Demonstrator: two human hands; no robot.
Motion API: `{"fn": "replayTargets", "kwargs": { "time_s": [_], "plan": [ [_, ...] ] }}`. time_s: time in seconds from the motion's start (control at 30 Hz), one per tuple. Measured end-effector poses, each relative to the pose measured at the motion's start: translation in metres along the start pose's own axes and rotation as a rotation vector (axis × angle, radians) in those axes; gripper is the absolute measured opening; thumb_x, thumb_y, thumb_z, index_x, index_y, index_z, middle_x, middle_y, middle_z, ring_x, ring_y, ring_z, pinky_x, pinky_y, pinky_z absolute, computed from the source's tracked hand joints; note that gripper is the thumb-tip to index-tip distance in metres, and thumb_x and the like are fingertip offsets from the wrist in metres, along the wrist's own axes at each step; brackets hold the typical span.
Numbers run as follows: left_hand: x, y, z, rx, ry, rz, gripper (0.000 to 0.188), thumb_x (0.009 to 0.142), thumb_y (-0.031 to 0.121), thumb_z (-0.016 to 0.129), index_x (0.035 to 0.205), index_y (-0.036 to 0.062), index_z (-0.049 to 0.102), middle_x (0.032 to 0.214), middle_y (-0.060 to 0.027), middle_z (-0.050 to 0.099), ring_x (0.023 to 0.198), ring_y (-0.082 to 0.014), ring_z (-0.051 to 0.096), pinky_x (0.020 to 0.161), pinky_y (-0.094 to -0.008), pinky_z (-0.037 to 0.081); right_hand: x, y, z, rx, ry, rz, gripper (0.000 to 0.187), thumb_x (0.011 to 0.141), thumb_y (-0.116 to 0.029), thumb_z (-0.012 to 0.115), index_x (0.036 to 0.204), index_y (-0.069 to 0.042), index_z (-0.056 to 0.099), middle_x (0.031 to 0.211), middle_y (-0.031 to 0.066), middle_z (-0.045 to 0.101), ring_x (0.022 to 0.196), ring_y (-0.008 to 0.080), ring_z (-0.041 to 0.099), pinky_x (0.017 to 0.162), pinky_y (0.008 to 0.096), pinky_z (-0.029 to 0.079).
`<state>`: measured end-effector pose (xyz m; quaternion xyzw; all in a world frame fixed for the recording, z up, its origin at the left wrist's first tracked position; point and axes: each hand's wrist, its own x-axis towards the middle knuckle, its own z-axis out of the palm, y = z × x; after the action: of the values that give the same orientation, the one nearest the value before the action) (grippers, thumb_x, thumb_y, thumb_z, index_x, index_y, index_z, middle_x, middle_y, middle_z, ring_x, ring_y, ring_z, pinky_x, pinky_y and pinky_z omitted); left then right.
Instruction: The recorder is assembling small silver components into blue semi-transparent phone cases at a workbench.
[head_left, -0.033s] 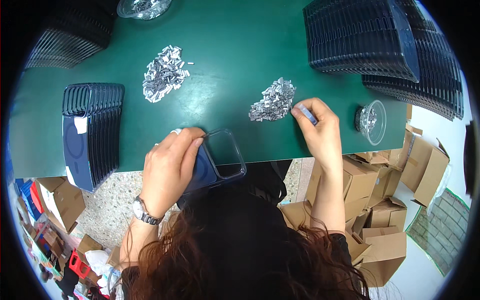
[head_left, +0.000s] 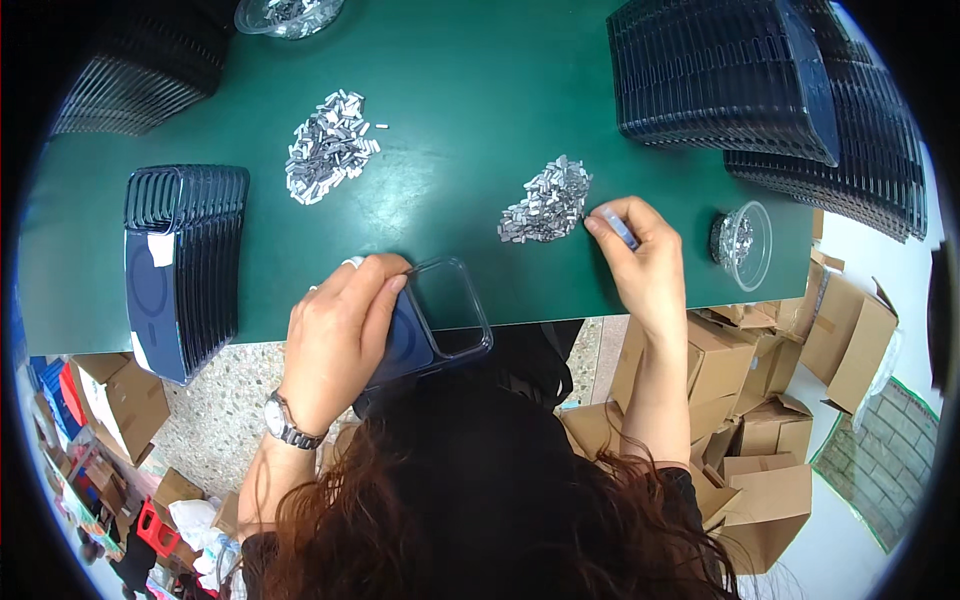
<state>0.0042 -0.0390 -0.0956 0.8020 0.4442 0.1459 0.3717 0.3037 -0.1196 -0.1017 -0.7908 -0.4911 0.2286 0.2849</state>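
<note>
My left hand, wearing a ring and a steel watch, grips a dark blue phone case at the table's near edge. The case has a large clear-edged camera opening that sticks out to the right of my fingers. Over on the right, my right hand pinches a small pale blue, stick-like piece between thumb and fingers; its exact kind is unclear. Those fingertips are just beside the right-hand pile of tiny silver-grey pieces. A second such pile lies farther left.
Phone cases stand in stacks at left, far left and far right. A clear cup of silver bits sits near the right edge, a clear bowl at the back. Cardboard boxes crowd the floor.
My right hand has shifted slightly to the right with the pale blue piece, drawing a little off the pile. My left hand and the phone case stay put.
</note>
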Motion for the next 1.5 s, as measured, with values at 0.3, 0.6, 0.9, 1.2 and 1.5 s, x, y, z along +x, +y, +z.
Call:
{"fn": "replayTargets", "kwargs": {
  "time_s": [0.3, 0.6, 0.9, 1.2, 1.5],
  "plan": [
    [0.015, 0.023, -0.009, -0.092, -0.102, 0.019, 0.012, 0.102, 0.008, 0.065, 0.111, 0.0022, 0.071, 0.099, -0.0169, 0.073, 0.090, -0.0359, 0.072, 0.081, -0.0391, 0.056, -0.014, -0.017, -0.038, 0.987, -0.247, 0.126, 0.006, 0.093, 0.003, 0.076, 0.099, 0.003, 0.075, 0.094, 0.0123, 0.077, 0.072, 0.0051, 0.060, 0.064, 0.0194, 0.043],
    [0.026, 0.040, -0.004, -0.093, -0.146, 0.159, 0.010, 0.102, 0.010, 0.065, 0.110, 0.0070, 0.070, 0.093, -0.0150, 0.072, 0.085, -0.0373, 0.071, 0.073, -0.0445, 0.056, -0.012, -0.045, -0.016, 1.060, -0.288, -0.025, 0.008, 0.090, 0.005, 0.078, 0.092, 0.001, 0.071, 0.094, 0.0114, 0.072, 0.078, 0.0092, 0.057, 0.071, 0.0250, 0.045],
    [0.031, 0.034, -0.005, -0.098, -0.182, 0.127, 0.012, 0.103, 0.011, 0.064, 0.112, 0.0052, 0.068, 0.094, -0.0177, 0.072, 0.087, -0.0419, 0.070, 0.075, -0.0478, 0.055, -0.007, -0.074, 0.006, 0.303, -0.261, -0.334, 0.015, 0.086, 0.005, 0.075, 0.099, -0.002, 0.074, 0.093, 0.0070, 0.069, 0.086, 0.0208, 0.066, 0.072, 0.0320, 0.051],
    [0.033, 0.035, -0.004, -0.125, -0.228, 0.078, 0.010, 0.104, 0.012, 0.063, 0.106, 0.0030, 0.062, 0.091, -0.0203, 0.070, 0.084, -0.0442, 0.068, 0.071, -0.0494, 0.052, -0.002, -0.077, 0.019, 0.096, -0.271, -0.424, 0.012, 0.087, 0.001, 0.072, 0.096, -0.002, 0.065, 0.095, 0.0128, 0.066, 0.089, 0.0371, 0.066, 0.074, 0.0451, 0.052],
    [0.031, 0.030, 0.002, 0.138, -0.101, 0.263, 0.011, 0.103, 0.016, 0.066, 0.102, 0.0073, 0.058, 0.080, -0.0141, 0.066, 0.070, -0.0390, 0.067, 0.060, -0.0472, 0.053, -0.002, -0.075, 0.017, 0.172, -0.374, -0.374, 0.016, 0.095, -0.005, 0.069, 0.110, 0.001, 0.067, 0.100, 0.0164, 0.067, 0.087, 0.0398, 0.068, 0.077, 0.0461, 0.054]
  ]
}}
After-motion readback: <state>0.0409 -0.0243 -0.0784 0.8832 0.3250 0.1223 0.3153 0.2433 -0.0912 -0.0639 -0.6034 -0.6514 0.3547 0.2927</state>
